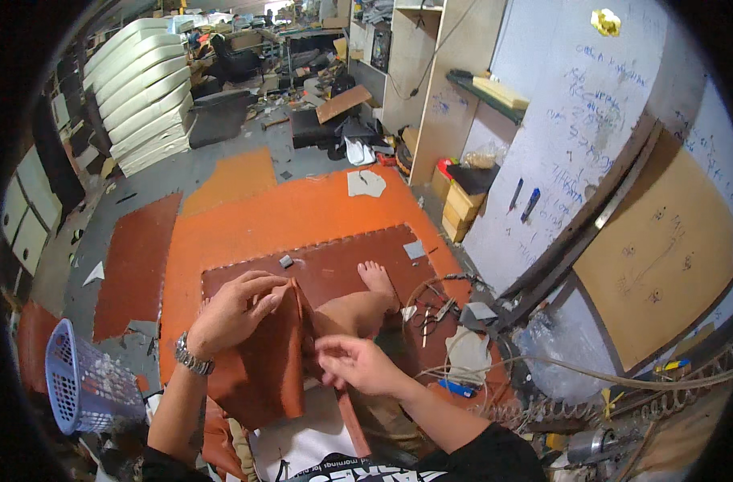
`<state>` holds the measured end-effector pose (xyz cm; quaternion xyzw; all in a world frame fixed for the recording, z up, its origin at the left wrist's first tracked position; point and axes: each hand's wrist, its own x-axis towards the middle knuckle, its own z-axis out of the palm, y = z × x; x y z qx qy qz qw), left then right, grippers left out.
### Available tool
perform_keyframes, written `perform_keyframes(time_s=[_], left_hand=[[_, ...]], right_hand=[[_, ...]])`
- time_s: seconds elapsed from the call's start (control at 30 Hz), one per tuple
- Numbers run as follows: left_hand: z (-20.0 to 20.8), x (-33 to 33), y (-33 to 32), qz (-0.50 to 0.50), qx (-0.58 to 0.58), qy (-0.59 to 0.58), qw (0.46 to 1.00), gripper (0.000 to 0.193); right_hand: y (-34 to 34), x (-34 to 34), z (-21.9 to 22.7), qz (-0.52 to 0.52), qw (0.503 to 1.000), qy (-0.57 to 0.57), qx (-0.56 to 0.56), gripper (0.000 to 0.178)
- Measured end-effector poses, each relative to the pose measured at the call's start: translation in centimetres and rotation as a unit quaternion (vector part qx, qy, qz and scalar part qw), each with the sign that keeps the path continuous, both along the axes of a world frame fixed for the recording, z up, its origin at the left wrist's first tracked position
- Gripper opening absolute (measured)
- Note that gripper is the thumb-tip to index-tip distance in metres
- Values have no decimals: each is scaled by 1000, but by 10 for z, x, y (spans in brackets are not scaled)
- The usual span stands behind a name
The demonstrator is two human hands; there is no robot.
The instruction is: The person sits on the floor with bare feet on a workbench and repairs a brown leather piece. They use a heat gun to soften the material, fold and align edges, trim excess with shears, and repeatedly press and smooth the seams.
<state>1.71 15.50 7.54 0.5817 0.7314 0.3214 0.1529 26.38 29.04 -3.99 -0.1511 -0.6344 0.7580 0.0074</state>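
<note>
A reddish-brown leather piece (262, 369) hangs over my lap, its upper edge raised and folded. My left hand (236, 315), with a metal watch on the wrist, grips it near that top edge, thumb and fingers closed. On the other side of the fold, my right hand (357, 365) has its fingers curled in beside the leather. What sits between those fingertips is too small to make out. Below them a narrow reddish-brown strip (352, 426) slants down across my lap. My bare foot (374, 277) rests on a brown leather sheet (326, 257) ahead.
An orange sheet (222, 233) covers the floor. A purple plastic basket (65, 377) stands at the left. To the right lie scissors (443, 309), a looping hose (559, 361) and a blue cutter (456, 389). White foam pads (145, 92) are stacked at the far left.
</note>
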Motion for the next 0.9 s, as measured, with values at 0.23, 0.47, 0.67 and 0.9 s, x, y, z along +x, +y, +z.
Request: perform_keyframes(time_s=[0.23, 0.47, 0.67, 0.9], left_hand=[[-23, -10, 22, -78, -49, -25, 995, 41], [-15, -18, 49, -191, -144, -132, 962, 34], [-20, -22, 55, -178, -180, -187, 949, 32], [-23, -25, 57, -179, -197, -167, 950, 30]], right_hand=[[-31, -54, -16, -100, 962, 120, -225, 50], [-47, -60, -26, -180, 955, 83, -223, 38], [-60, -61, -34, -278, 957, 71, -41, 40], [-47, -57, -22, -290, 939, 111, 148, 29]])
